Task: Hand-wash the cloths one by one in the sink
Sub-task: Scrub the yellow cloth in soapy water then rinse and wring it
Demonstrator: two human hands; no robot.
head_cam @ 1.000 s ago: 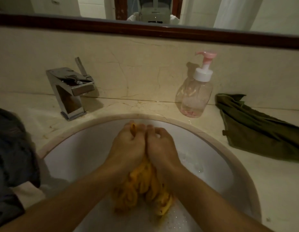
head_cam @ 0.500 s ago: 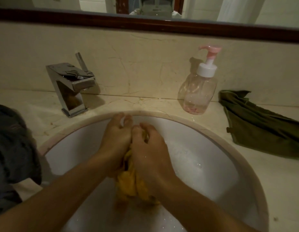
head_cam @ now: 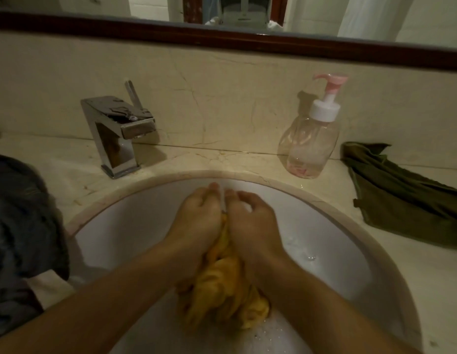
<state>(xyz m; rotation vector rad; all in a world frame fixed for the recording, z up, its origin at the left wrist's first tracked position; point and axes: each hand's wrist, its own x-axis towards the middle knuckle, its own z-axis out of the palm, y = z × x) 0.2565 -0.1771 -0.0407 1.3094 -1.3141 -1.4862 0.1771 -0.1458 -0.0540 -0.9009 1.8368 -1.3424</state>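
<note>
Scrubbing the yellow cloth (head_cam: 227, 295) looks like the step in hand, and both hands are on it inside the sink (head_cam: 350, 251). The left hand (head_cam: 199, 215) and right hand (head_cam: 250, 221) sit side by side over the middle of the basin. Their fingers are curled tight round the top of the bunched fabric, and the rest hangs in folds toward the sink's near side, where a few bubbles show. To do this well, rub one fistful against the other in short strokes, then shift the grip to a fresh section, so the whole cloth gets worked and not just the top bit. Keep the bundle low in the sink so suds don't go over the rim, and squeeze downward rather than twisting hard, which prob. strains a thin fabric. If the lather runs thin, the soap bottle (head_cam: 309, 146) stands just behind the sink's far-right rim, w/ only a little pink liquid at the bottom. The tap (head_cam: 117, 131) is behind the far-left rim (no water visibly running, as far as I can tell), so a rinse means freeing one hand for the lever. A green cloth (head_cam: 401, 200) lies right of the sink and a dark cloth (head_cam: 20, 226) left of it; which is washed & which waits, I can't tell
</note>
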